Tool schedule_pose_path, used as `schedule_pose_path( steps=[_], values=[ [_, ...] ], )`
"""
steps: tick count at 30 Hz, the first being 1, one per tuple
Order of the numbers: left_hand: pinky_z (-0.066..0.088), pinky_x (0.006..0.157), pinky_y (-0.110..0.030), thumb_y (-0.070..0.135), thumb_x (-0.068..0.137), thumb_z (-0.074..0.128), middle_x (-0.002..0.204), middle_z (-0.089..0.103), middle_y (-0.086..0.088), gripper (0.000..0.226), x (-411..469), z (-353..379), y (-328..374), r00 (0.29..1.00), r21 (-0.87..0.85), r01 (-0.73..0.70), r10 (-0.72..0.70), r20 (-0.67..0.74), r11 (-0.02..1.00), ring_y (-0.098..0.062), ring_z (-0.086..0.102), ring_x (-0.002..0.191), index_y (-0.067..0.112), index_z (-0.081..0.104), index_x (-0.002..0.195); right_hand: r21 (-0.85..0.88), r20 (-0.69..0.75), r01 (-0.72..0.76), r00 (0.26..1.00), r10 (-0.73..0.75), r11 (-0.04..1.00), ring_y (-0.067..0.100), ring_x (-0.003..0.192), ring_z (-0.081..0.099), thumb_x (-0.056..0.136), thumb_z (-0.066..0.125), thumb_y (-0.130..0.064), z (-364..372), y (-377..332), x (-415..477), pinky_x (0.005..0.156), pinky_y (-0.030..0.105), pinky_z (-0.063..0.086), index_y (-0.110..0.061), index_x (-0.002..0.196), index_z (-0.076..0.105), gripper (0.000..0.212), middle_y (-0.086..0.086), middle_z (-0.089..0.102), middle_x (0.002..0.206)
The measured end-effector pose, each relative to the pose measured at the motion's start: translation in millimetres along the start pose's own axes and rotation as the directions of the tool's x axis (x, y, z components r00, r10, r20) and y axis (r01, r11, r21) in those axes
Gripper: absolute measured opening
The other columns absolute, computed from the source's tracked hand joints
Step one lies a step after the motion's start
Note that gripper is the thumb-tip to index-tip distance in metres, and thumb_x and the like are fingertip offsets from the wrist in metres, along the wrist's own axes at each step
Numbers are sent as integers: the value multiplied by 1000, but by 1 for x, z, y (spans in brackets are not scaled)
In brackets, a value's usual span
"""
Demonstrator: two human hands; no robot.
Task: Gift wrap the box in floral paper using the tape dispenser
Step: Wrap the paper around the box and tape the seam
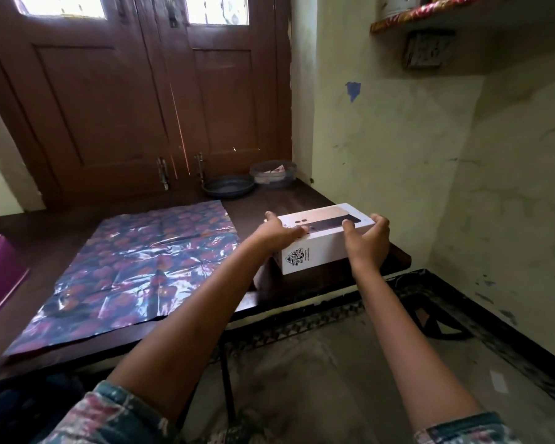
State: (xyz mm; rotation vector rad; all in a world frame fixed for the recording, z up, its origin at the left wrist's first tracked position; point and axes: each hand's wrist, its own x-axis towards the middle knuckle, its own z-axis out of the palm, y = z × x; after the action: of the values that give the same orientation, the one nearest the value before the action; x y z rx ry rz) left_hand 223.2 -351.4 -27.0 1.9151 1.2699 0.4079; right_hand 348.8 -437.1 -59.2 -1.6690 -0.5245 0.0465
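- Both hands are grasping the box [326, 238]. My left hand [281, 233] is curled over its 9 o'clock end, and my right hand [369, 241] is wrapped round the 3 o'clock end.
- The box is at the near-right corner of the surface [269, 200], at 3 o'clock of the floral paper [132, 277] and apart from it. I can't tell if it's lifted or resting.
- Risk 1: the surface edge is just beside the box at 5 o'clock. If my grip slips here, it prob drops to the floor.
- Risk 2: the paper is glossy and creased, w/ its 6 o'clock edge close to the surface edge. Sliding the box on, instead of setting it down, could bunch the sheet or push it off.
- Risk 3: a skewed or off-centre landing would leave one flap short, so the box isn't covered.
- Risk 4: no tape dispenser in view. If I have to hunt for it mid-fold, the folds likely spring open.
- Risk 5 (minor): a bowl [228, 185] and a clear tub [273, 174] sit at 12 o'clock of the box. A wide swing could clip them.
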Motion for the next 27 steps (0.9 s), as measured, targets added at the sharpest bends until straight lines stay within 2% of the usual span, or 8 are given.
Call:
schedule_pose_path(
  steps=[4, 6, 8, 10, 12, 17, 21, 27],
  values=[
    [45, 100, -37, 39, 83, 68, 143, 39, -15, 103, -2, -21, -3, 994, -174, -51, 33, -105, 983, -28, 48, 124, 7, -3, 149, -1, -24, 87, 996, -87, 996, 27, 118, 49, 82, 67, -29, 0, -15, -3, 93, 29, 38, -4, 129, 45, 58, 11, 52, 131],
    [49, 92, -37, 35, 78, 73, 135, 48, -17, 87, -3, -47, -9, 967, -227, -120, 62, -247, 966, -28, 54, 115, 1, 26, 142, 3, 25, 134, 991, -134, 991, 27, 120, 48, 80, 69, -33, 11, -29, -6, 97, 30, 36, -3, 131, 46, 63, 13, 51, 132],
    [53, 75, -35, 33, 73, 78, 113, 64, -19, 52, -5, -80, -22, 932, -273, -179, 74, -356, 945, -26, 63, 93, 0, 58, 108, 8, 113, 158, 981, -158, 987, 30, 117, 50, 78, 71, -36, 33, -43, -12, 97, 33, 38, -3, 128, 50, 64, 16, 53, 128],
    [57, 71, -40, 36, 66, 82, 94, 69, -18, 45, -11, -117, -42, 904, -311, -183, 36, -425, 932, -27, 66, 80, 1, 67, 89, 52, 207, 188, 959, -195, 981, 31, 110, 54, 76, 73, -38, 63, -58, -23, 91, 36, 42, -4, 120, 57, 58, 17, 57, 120],
    [58, 69, -42, 37, 62, 83, 83, 68, -16, 44, -17, -151, -66, 880, -352, -165, -23, -475, 921, -28, 66, 75, 2, 67, 83, 112, 289, 194, 932, -219, 975, 29, 104, 56, 74, 74, -35, 95, -75, -40, 87, 35, 43, -5, 111, 59, 51, 15, 57, 115],
    [50, 40, -22, 21, 77, 75, 68, 59, -11, 25, -23, -216, -111, 868, -424, -91, -137, -477, 901, -15, 59, 48, 6, 55, 74, 275, 555, 7, 816, -164, 961, 23, 91, 53, 73, 76, -24, 170, -118, -78, 90, 45, 47, -12, 101, 38, 49, 8, 50, 101],
    [51, 41, -23, 17, 81, 72, 68, 60, -12, 23, -17, -228, -142, 873, -478, -41, -202, -445, 877, -13, 59, 44, 2, 56, 77, 212, 610, -16, 784, -120, 977, 25, 89, 49, 74, 73, -19, 207, -120, -87, 89, 47, 46, -12, 97, 33, 47, 9, 47, 99],
    [44, 36, -16, 12, 82, 69, 67, 60, -10, 13, -4, -207, -175, 888, -480, -28, -199, -414, 877, -8, 59, 40, 6, 58, 76, 105, 648, -22, 760, -52, 994, 29, 105, 52, 73, 75, -20, 215, -82, -95, 93, 46, 45, -10, 110, 40, 51, 7, 49, 106]
  ],
)
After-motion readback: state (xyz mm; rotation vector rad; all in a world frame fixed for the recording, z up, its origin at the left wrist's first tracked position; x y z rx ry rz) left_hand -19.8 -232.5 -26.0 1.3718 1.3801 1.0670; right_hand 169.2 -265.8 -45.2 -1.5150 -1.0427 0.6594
